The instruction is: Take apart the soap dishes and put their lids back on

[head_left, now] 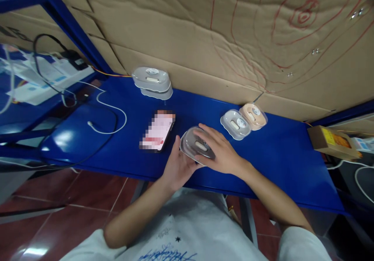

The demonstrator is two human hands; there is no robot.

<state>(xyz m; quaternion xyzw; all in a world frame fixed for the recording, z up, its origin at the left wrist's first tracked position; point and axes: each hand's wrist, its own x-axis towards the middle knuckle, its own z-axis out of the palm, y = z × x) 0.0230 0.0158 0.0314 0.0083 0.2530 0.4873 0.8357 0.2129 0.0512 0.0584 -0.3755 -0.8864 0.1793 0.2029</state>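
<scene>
Because our left hand [177, 171] cups the grey box [190, 141] from below while our right hand [223, 154] grips its top, we can likely hold it steady over the desk [274, 163].

The glossy blue metal worktop [274, 156] has an open lane right of the hands, up to the open brown cardboard box [333, 142]. At the back, 2 clear-lidded oval containers [236, 124] block the way, and the upright tan cardboard panel [175, 27] closes it off. Leftward, 1 pixelated phone [157, 131] and a looping white cable [124, 115] obstruct (the cable sprawls).
</scene>
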